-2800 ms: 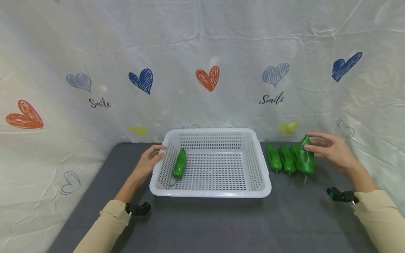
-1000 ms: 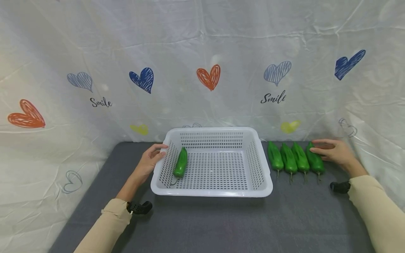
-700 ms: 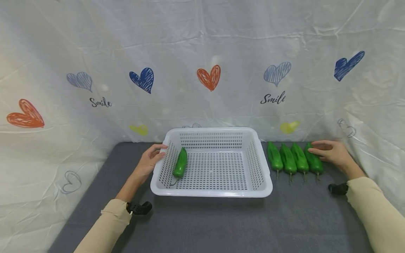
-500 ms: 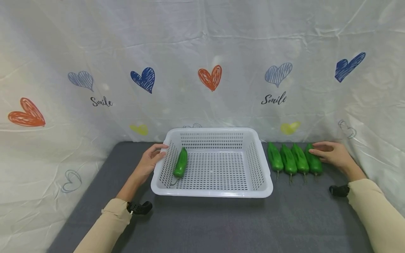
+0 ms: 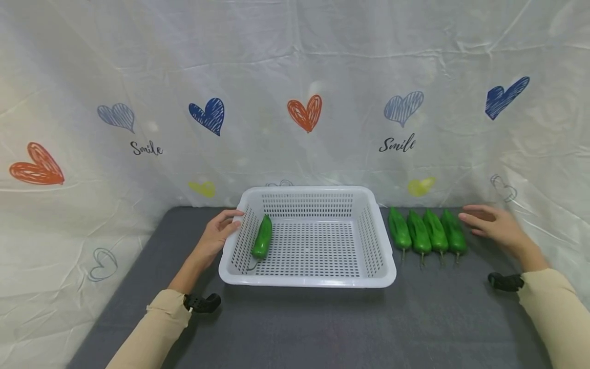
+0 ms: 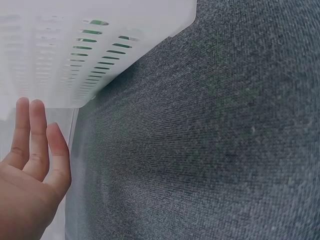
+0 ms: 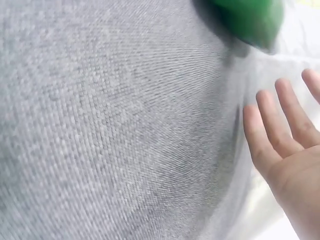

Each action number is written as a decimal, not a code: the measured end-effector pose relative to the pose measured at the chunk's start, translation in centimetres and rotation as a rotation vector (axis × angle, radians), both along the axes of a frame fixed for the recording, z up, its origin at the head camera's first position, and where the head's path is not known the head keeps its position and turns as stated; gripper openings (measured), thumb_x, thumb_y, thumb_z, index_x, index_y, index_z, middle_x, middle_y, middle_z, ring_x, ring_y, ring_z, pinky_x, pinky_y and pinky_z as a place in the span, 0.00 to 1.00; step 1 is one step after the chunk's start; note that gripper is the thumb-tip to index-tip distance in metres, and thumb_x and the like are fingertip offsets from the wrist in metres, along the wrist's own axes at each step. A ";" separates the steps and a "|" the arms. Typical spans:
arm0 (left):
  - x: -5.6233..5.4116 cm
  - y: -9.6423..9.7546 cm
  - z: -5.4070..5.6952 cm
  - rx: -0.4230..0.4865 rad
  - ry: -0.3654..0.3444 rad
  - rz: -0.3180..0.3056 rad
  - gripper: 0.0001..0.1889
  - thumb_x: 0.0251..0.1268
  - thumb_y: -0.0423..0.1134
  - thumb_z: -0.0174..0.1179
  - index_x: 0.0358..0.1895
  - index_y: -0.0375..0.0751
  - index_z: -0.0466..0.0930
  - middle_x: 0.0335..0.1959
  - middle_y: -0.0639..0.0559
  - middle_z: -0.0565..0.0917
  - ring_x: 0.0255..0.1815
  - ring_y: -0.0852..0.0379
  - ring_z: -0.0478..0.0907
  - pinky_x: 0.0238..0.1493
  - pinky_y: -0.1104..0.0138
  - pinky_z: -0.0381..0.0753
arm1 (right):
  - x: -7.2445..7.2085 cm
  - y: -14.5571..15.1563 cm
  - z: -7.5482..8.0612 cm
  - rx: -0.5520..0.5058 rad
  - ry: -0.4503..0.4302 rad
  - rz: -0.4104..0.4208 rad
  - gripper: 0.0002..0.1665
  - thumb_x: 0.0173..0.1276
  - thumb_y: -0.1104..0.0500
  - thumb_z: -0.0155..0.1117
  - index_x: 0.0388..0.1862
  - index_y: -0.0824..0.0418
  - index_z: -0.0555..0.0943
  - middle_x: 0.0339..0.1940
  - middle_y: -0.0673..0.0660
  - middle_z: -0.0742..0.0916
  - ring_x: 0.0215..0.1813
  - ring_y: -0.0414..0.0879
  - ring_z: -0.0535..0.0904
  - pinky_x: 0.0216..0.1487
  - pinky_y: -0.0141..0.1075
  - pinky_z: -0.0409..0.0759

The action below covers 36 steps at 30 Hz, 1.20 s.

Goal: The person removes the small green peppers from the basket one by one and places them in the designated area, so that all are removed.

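Note:
My left hand (image 5: 215, 234) rests at the left rim of a white perforated plastic basket (image 5: 307, 282), its thumb and index finger touching the rim. In the left wrist view, three fingers of the left hand (image 6: 35, 170) extend beside the basket's outer wall (image 6: 95, 55). Inside the basket, toward the left, lies one green pepper (image 5: 262, 238) with a thin stem. Several more green peppers lie side by side right of the basket, the rightmost pepper (image 5: 454, 233) nearest my right hand (image 5: 495, 228). That hand holds nothing; its fingers stand apart from the pepper (image 7: 255, 20).
A dark grey cloth (image 5: 309, 328) covers the table. Behind it hangs a pale curtain (image 5: 258, 66) printed with hearts and the word Smile. The row of peppers, such as the leftmost one (image 5: 400, 230), sits close to the basket's right side, stems toward the front.
My right hand set the rightmost pepper down beside the others, adjusted it slightly, then let go and drew away to the right. My left hand and the basket stayed put.

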<state>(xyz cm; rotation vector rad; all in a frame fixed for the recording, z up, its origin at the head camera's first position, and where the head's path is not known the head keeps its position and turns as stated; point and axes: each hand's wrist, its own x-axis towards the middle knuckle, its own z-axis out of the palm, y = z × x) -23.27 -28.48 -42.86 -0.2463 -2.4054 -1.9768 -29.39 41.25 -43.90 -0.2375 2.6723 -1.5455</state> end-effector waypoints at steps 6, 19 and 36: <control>0.1 0.0 0.1 -0.007 -0.004 0.005 0.20 0.80 0.41 0.56 0.68 0.38 0.70 0.62 0.32 0.75 0.46 0.50 0.83 0.39 0.60 0.85 | 1.0 0.2 0.8 -0.073 0.022 -0.019 0.22 0.77 0.55 0.63 0.66 0.51 0.72 0.51 0.31 0.79 0.50 0.26 0.77 0.47 0.28 0.80; 0.2 0.1 0.1 -0.002 0.000 0.022 0.20 0.80 0.41 0.56 0.67 0.37 0.71 0.62 0.32 0.75 0.45 0.51 0.83 0.38 0.60 0.85 | 2.4 -2.1 3.0 -0.467 0.086 0.079 0.27 0.76 0.72 0.58 0.70 0.56 0.71 0.57 0.45 0.82 0.55 0.35 0.81 0.51 0.30 0.79; 0.0 0.0 0.0 0.004 -0.008 0.008 0.22 0.80 0.42 0.57 0.69 0.36 0.70 0.63 0.31 0.73 0.47 0.50 0.83 0.39 0.60 0.85 | 3.4 -9.1 5.5 -0.561 0.215 0.186 0.23 0.74 0.76 0.57 0.67 0.69 0.73 0.55 0.56 0.85 0.53 0.44 0.84 0.50 0.35 0.81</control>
